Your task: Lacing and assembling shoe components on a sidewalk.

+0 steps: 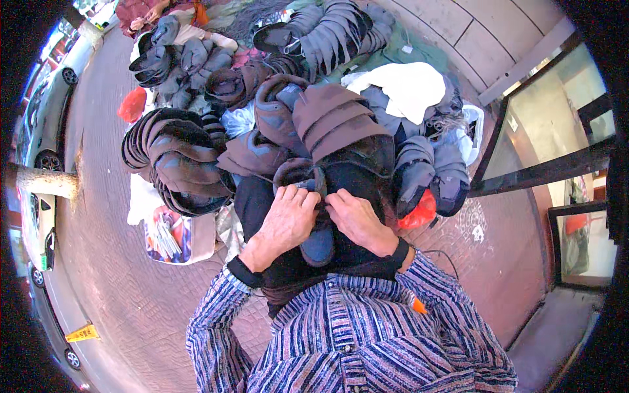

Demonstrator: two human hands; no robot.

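On my lap lies a dark brown cloth piece with a curved collar and blue lining (298, 170), looking like a shoe upper. A blue-grey rounded end (318, 247) sticks out below my fingers, apparently part of it. My left hand (288, 216) grips the piece from the left with bent fingers. From the right, my right hand (354, 219) pinches its edge close to the left fingertips. Whatever small thing may sit between the fingertips is hidden. Just beyond my hands, a layered stack of similar brown pieces (334, 121) rests against my knees.
Left of my legs is a large bundle of dark pieces (183, 154), with a box of pale sticks (167, 234) below it. More grey stacks (334, 33) lie farther off. A white cloth (403, 88) and red bag (418, 211) are at right, near a glass door (550, 124).
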